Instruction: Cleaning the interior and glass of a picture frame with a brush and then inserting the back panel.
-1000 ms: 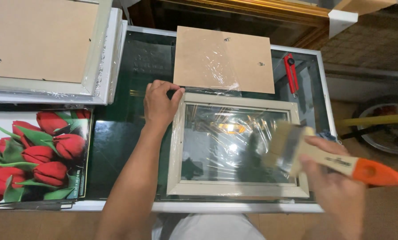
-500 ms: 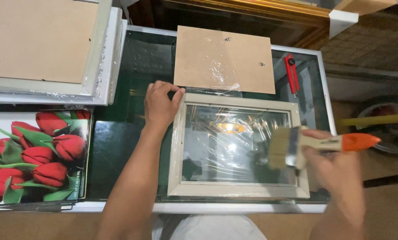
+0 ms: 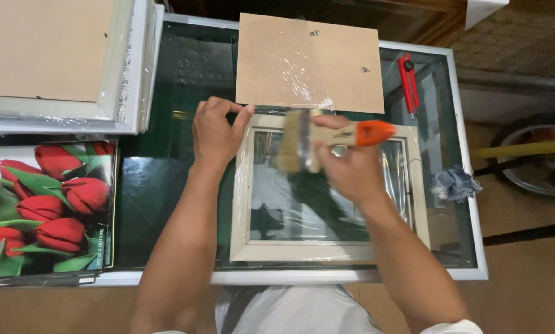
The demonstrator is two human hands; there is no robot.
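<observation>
A pale wooden picture frame (image 3: 247,198) with a glass pane lies flat on the dark glass table (image 3: 160,173). My left hand (image 3: 215,133) presses on the frame's upper left corner, fingers spread. My right hand (image 3: 345,167) grips a wide paintbrush (image 3: 302,148) with an orange-tipped wooden handle. Its bristles point left and rest over the top of the pane. A brown backing board (image 3: 308,62) wrapped in clear film lies just beyond the frame.
A stack of white frames with brown backs (image 3: 54,62) sits at the back left. A print of red tulips (image 3: 42,204) lies at the front left. A red utility knife (image 3: 408,83) and a crumpled blue cloth (image 3: 454,182) lie at the right.
My right hand has carried the brush from the frame's right edge leftward and up over the pane, turning the bristles to the left. My left hand has stayed on the frame's corner.
</observation>
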